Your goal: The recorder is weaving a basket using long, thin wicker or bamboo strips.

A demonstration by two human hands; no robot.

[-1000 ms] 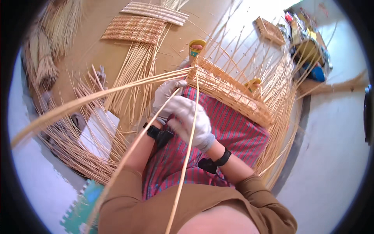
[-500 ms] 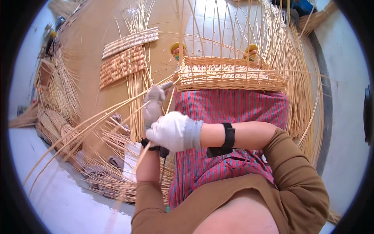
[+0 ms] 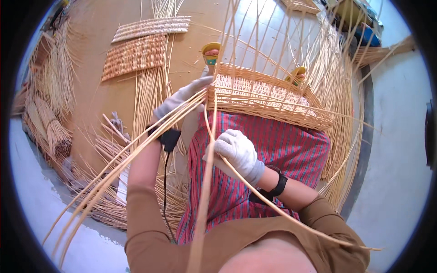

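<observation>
Right hand grips one cane; left hand touches one basket, its grasp unclear.

My left grip and right grip are gloved in off-white, the right cuff light grey. My right wrist strap is black, my sleeves plain brown. The cloth on my lap is crimson-pink with blue-grey stripes. The basket is honey-tan, its base whiter; the canes are straw-coloured. One mat has orange-brown and cream banding; a paler mat is cream, streaked brown.
</observation>
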